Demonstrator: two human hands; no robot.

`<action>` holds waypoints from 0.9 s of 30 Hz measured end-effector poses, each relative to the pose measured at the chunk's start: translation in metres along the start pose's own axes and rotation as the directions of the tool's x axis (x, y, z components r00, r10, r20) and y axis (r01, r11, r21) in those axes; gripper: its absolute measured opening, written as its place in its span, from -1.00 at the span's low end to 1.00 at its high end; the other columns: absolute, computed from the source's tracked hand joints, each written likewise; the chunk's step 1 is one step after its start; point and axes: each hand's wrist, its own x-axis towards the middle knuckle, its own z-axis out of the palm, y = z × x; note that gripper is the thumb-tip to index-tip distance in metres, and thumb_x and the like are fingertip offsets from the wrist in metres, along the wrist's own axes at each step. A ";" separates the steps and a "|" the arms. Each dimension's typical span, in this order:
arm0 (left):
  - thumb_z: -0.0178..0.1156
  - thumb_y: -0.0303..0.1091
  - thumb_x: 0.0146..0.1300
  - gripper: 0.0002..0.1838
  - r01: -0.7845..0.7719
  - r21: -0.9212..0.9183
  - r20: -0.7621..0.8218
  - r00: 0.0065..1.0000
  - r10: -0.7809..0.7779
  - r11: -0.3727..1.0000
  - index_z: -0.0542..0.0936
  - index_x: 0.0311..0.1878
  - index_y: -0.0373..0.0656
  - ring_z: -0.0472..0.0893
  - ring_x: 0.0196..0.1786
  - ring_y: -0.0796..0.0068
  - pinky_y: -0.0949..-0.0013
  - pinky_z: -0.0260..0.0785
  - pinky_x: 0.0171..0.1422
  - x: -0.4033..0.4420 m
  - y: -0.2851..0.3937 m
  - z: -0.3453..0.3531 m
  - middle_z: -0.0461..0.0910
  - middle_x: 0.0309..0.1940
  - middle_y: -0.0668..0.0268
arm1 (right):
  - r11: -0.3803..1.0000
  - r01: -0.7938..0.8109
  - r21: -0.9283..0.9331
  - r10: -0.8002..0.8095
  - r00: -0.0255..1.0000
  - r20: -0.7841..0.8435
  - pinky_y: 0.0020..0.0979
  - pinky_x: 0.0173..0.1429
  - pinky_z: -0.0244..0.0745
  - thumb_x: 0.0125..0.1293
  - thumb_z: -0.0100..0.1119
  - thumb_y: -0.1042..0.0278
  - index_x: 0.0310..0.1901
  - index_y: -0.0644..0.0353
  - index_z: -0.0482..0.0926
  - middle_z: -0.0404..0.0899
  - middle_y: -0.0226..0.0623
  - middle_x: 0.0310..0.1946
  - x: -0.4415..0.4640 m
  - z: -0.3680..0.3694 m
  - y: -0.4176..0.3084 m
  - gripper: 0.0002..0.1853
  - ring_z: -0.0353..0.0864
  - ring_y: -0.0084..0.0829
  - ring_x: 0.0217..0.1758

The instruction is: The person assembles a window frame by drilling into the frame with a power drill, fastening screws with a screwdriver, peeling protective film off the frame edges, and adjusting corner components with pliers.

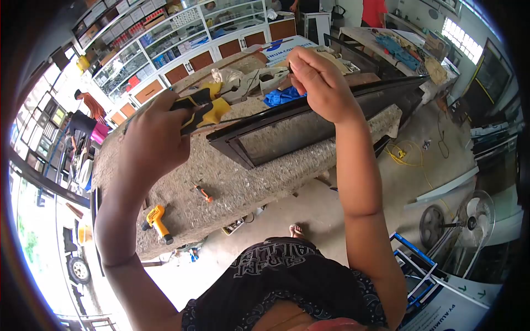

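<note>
My left hand (157, 129) is wrapped round a yellow and black tool (201, 109), held above the worktable at the left end of a black frame (309, 113). The frame lies across the table's near edge, with a dark panel inside it. Over the frame, my right hand (320, 80) is closed, thumb against fingers; a small dark bit shows at the fingertips, too small to name. Behind the frame lies a blue cloth (282, 97). A yellow drill (159, 223) and an orange-handled screwdriver (203, 192) rest on the table's near left part.
The rough worktable (237, 190) spans the middle. Glass display shelves (176, 41) stand behind it. Two people (91, 107) are at the far left, another in red (374, 14) at the back. A fan (472, 220) and yellow cord (400, 157) are at the right.
</note>
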 end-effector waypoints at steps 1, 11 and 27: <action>0.29 -0.48 0.03 -0.84 -0.009 -0.045 0.060 0.998 0.012 0.999 0.67 -0.26 -0.20 0.60 -0.26 0.01 0.10 0.47 -0.09 0.002 -0.005 0.002 0.55 -0.22 0.13 | 1.000 0.008 -0.014 -0.008 1.000 -0.022 -0.44 -0.42 0.20 0.56 -0.09 0.25 -0.34 0.20 0.34 0.22 -0.47 -0.62 0.001 0.001 -0.001 -0.72 0.17 -0.63 -0.53; 0.31 -0.39 0.23 -0.84 0.170 -0.303 0.431 0.902 -0.024 0.938 0.68 -0.16 -0.22 0.58 -0.32 0.30 0.25 0.36 -0.19 0.021 -0.017 -0.009 0.59 -0.39 0.18 | 0.909 0.190 -0.371 -0.274 0.943 -0.189 -0.34 -0.37 0.34 0.49 -0.04 0.37 -0.32 0.23 0.38 0.45 -0.23 -0.49 0.008 0.011 -0.006 -0.81 0.44 -0.27 -0.48; 0.24 -0.54 0.16 -0.79 0.300 -0.616 0.504 0.861 0.072 0.729 0.72 -0.14 -0.16 0.61 -0.30 0.56 0.42 0.41 -0.20 0.011 -0.016 -0.015 0.62 -0.42 0.37 | 0.933 0.300 0.196 -0.223 0.914 -0.338 -0.57 -0.36 0.46 0.47 0.07 0.36 -0.20 0.26 0.52 0.55 -0.36 -0.31 0.019 0.025 0.010 -0.85 0.43 -0.67 -0.47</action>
